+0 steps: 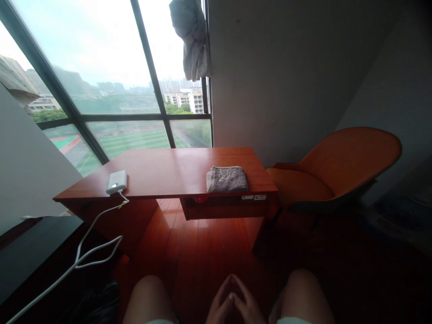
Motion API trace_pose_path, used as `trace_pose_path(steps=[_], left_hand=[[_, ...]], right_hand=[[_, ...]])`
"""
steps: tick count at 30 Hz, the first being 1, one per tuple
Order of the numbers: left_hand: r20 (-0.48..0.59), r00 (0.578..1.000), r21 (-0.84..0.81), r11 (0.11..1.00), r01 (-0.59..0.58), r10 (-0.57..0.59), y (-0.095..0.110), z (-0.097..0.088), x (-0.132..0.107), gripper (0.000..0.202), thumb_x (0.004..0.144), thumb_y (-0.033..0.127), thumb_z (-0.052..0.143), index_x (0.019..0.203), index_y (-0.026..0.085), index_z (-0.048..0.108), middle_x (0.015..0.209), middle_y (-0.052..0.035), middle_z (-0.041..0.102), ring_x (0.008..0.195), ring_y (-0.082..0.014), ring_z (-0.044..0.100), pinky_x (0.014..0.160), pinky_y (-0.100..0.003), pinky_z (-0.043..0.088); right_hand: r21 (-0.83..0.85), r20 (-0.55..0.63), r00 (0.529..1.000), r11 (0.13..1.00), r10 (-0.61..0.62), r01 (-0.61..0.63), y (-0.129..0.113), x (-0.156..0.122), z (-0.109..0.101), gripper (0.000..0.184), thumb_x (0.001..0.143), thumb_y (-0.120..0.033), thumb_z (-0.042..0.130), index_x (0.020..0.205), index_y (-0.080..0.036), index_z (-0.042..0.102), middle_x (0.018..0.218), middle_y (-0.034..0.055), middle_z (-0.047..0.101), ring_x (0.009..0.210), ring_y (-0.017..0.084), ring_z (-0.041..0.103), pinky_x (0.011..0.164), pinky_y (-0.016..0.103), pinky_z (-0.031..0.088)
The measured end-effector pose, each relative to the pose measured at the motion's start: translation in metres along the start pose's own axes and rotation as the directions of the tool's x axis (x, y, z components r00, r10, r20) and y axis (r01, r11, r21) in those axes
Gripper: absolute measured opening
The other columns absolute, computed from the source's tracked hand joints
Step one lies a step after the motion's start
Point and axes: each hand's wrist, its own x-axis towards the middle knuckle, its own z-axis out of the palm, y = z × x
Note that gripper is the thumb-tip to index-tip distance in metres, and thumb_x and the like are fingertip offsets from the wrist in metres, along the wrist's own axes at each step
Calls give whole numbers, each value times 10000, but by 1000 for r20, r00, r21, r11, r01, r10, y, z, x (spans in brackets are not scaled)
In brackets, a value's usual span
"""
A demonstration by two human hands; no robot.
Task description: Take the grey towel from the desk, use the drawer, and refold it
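My left hand (219,305) and my right hand (249,306) are between my knees at the bottom of the view. Their fingers are stretched out, with fingertips and thumbs meeting in a peak, and nothing shows in either hand. Beyond them stands a reddish-brown wooden desk (168,168). A folded grey towel (227,180) with pale lettering lies near its front edge at the right, well away from my hands. At the desk's left front, a white box-shaped device (116,182) has a white cable (97,215) plugged into it.
The cable hangs over the desk's front edge and runs to the lower left, past a dark flat surface (37,252). An open shelf (219,211) sits under the desktop at the right. An orange chair (347,166) stands right of the desk; windows (114,58) rise behind it.
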Motion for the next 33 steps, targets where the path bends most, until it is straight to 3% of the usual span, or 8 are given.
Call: trace_pose_path(steps=[15, 26, 33], left_hand=[[-30, 999, 44, 999, 17, -15, 3, 3, -1, 762, 655, 580, 711, 1324, 268, 520, 1485, -55, 402, 1366, -309, 344, 1125, -400, 308], [-14, 1000, 32, 999, 22, -22, 5, 5, -2, 716, 687, 538, 705, 1326, 276, 514, 1490, -50, 395, 1359, -297, 361, 1115, -385, 332], [-30, 999, 39, 999, 32, -31, 9, 7, -3, 749, 670, 560, 706, 1331, 269, 509, 1492, -51, 391, 1373, -300, 333, 1118, -379, 324]], right_hand=[[13, -29, 1000, 1000, 5, -4, 4, 2, -1, 778, 693, -632, 600, 1308, -164, 504, 1394, 149, 507, 1297, 268, 457, 1099, 379, 355], [-7, -22, 1000, 1000, 15, -15, -1, 1, -2, 864, 672, -674, 585, 1323, -116, 478, 1406, 182, 482, 1305, 278, 446, 1098, 378, 355], [7, -12, 1000, 1000, 29, -29, -5, -1, 0, 840, 673, -678, 582, 1323, -154, 485, 1415, 159, 478, 1314, 268, 436, 1103, 369, 348]])
